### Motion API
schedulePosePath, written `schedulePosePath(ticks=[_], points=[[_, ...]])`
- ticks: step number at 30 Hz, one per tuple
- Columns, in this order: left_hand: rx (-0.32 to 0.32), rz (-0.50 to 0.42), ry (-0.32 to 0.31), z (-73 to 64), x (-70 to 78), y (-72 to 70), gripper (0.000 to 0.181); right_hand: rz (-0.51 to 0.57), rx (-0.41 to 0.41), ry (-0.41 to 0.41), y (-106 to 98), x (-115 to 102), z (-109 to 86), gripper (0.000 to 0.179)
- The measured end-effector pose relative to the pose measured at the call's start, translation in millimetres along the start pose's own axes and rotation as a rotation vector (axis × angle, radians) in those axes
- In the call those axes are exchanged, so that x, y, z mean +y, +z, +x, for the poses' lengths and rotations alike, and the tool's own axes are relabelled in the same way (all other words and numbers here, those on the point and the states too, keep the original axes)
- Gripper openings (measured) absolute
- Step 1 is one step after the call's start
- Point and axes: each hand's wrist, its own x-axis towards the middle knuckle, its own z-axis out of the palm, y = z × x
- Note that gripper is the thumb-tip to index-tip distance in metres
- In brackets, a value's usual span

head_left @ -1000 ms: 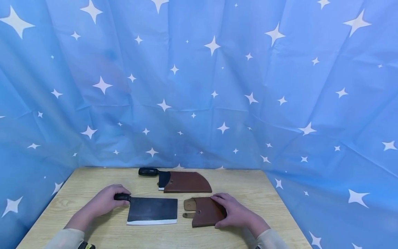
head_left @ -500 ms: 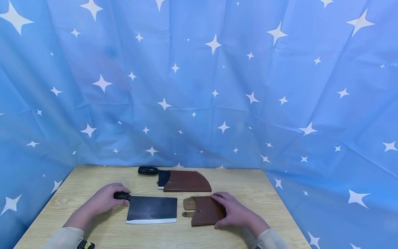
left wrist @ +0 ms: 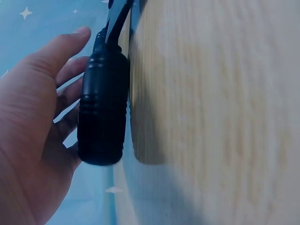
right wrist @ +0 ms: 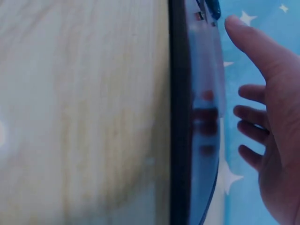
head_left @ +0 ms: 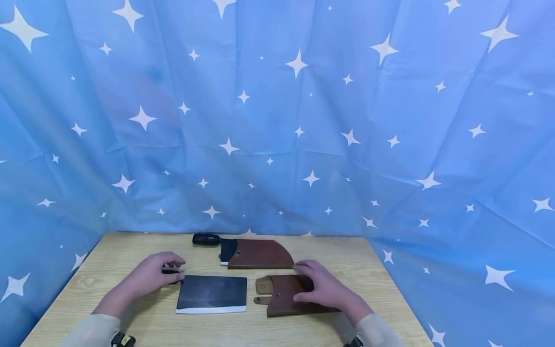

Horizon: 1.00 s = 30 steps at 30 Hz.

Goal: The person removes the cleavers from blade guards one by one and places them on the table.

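A cleaver with a dark blade [head_left: 212, 291] and a pale edge lies flat on the table, its edge toward me. My left hand [head_left: 151, 274] hovers loosely over the cleaver's black handle [left wrist: 103, 112], fingers and thumb spread apart from it in the left wrist view. To the right of the blade lies a brown leather sheath [head_left: 284, 303], its two tan straps pointing left. Just above that sheath my right hand [head_left: 325, 286] is held with loose fingers; the right wrist view shows a gap between the fingers [right wrist: 253, 115] and the glossy leather.
Farther back lies a second cleaver, its blade mostly inside a brown sheath [head_left: 262, 254] and its black handle [head_left: 206, 239] pointing left. A blue star-patterned cloth [head_left: 277, 120] hangs behind and beside the wooden table [head_left: 138, 246].
My left hand has let go of the cleaver's handle and lifted slightly. My right hand has come off the sheath and risen, uncovering its right lower edge. Both things stay in place.
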Motion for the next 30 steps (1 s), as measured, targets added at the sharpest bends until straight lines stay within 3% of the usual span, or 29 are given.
schedulePosePath(ticks=[19, 24, 30], points=[[0.126, -0.023, 0.057, 72.3, 12.7, 17.9, 0.033, -0.004, -0.012, 0.001, 1.6, -4.1, 68.7, 0.080], [0.117, -0.071, 0.037, 87.6, 11.4, 22.0, 0.038, 0.008, -0.047, 0.034, 6.2, -6.9, 87.0, 0.084], [0.087, -0.096, 0.001, 104.6, 5.4, 26.9, 0.044, -0.078, -0.073, 0.033, 12.7, -9.9, 110.8, 0.092]])
